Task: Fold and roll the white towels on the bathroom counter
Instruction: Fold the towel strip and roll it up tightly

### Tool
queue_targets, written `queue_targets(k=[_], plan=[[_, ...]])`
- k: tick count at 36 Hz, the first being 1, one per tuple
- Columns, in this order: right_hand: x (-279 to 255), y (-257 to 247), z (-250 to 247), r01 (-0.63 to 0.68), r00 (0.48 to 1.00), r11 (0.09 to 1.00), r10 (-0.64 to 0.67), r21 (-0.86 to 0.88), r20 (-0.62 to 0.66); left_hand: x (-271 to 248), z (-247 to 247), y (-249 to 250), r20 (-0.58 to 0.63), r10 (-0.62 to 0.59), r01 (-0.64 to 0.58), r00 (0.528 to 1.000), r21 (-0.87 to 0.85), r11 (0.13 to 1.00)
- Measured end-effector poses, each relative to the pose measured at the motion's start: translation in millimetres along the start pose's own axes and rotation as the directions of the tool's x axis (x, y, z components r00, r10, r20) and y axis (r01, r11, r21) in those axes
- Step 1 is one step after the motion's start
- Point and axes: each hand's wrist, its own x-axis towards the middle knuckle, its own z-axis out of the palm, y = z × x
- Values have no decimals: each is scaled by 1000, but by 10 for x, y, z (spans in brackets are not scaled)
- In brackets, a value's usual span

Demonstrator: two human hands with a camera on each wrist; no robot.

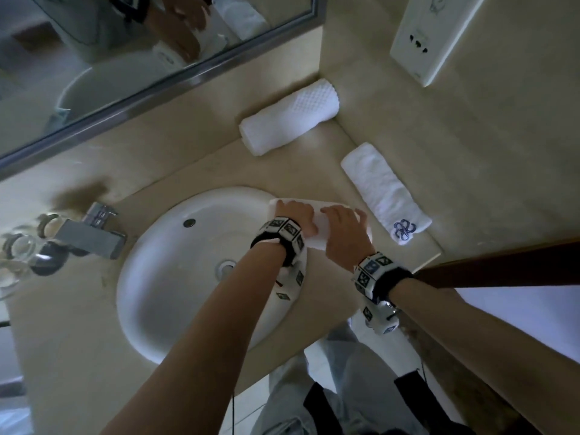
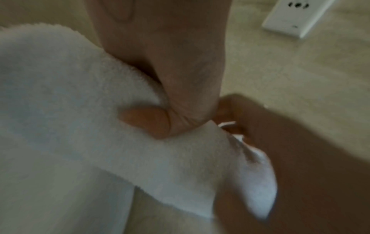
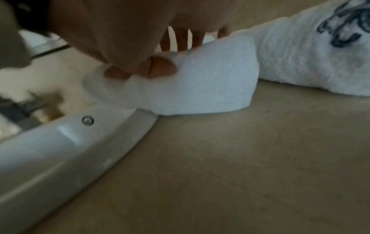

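Both hands, left (image 1: 293,215) and right (image 1: 343,232), grip curled round a soft white terry towel roll (image 1: 317,229) on the beige stone worktop (image 1: 317,180), touching the white oval sink's (image 1: 150,309) rim

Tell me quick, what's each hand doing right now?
Left hand: fingers curled round the half-rolled white terry towel by the sink rim, gripping it.
Right hand: thumb and fingers gripping the same towel roll.

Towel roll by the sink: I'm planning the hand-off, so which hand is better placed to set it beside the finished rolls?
Probably the right hand: it grips the towel roll on the side nearest the embroidered towel.
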Motion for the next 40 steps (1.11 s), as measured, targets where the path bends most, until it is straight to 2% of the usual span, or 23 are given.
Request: queue_targets(k=[4, 8, 10, 11, 13, 15, 17, 19, 22, 25, 27, 28, 29, 32, 35, 38, 40], plan=[[-66, 12, 119, 95, 984, 981, -67, -170, 162, 35, -93, -12, 40, -34, 37, 999, -72, 997], [131, 92, 133, 114, 986, 959, -76, -260, 151, 21, -101, 47, 35, -3, 5, 999, -62, 998], [266, 76, 76, 123, 983, 958, -82, -260, 163, -36, -26, 56, -107, 25, -28, 994, -24, 999], [326, 70, 32, 119, 979, 960, -71, -255, 191, -92, 22, 60, -202, 43, -44, 978, 2, 999], [441, 75, -28, 121, 958, 963, -50, -239, 281, -218, 164, 63, -311, 101, -83, 945, 72, 994], [539, 113, -73, 141, 940, 969, -66, -205, 334, -322, 301, 39, -310, 156, -102, 938, 184, 978], [627, 145, -104, 150, 925, 973, -76, -174, 372, -344, 354, -6, -297, 160, -83, 941, 256, 963], [698, 162, -140, 130, 905, 981, -59, -142, 422, -263, 303, -26, -301, 155, -74, 941, 263, 962], [802, 169, -208, 67, 866, 989, 7, -131, 501, -128, 142, 23, -234, 111, -54, 966, 236, 970], [787, 134, -173, -29, 885, 969, 138, -244, 445, -17, 63, 47, -216, 83, -35, 973, 217, 975], [632, 32, -102, -120, 941, 949, 202, -291, 271, 36, 71, 24, -224, 72, -27, 972, 198, 980], [533, -16, -34, -131, 966, 947, 188, -294, 176, 44, 63, 8, -229, 69, -25, 971, 188, 982], [438, -64, 28, -123, 976, 948, 169, -293, 135, 57, 68, -4, -239, 73, -31, 968, 174, 984], [302, -78, 212, -95, 975, 920, 163, -380, 150, 72, 89, -37, -261, 115, -84, 959, 126, 988], [411, -19, 211, -38, 982, 896, 116, -442, 150, 58, 144, -137, -325, 180, -142, 928, 137, 980], [589, 62, 165, 36, 980, 872, 65, -489, 188, 30, 168, -294, -404, 208, -146, 891, 178, 973], [714, 65, 99, 59, 982, 869, 38, -492, 186, 33, 169, -409, -398, 194, -124, 897, 194, 973]])
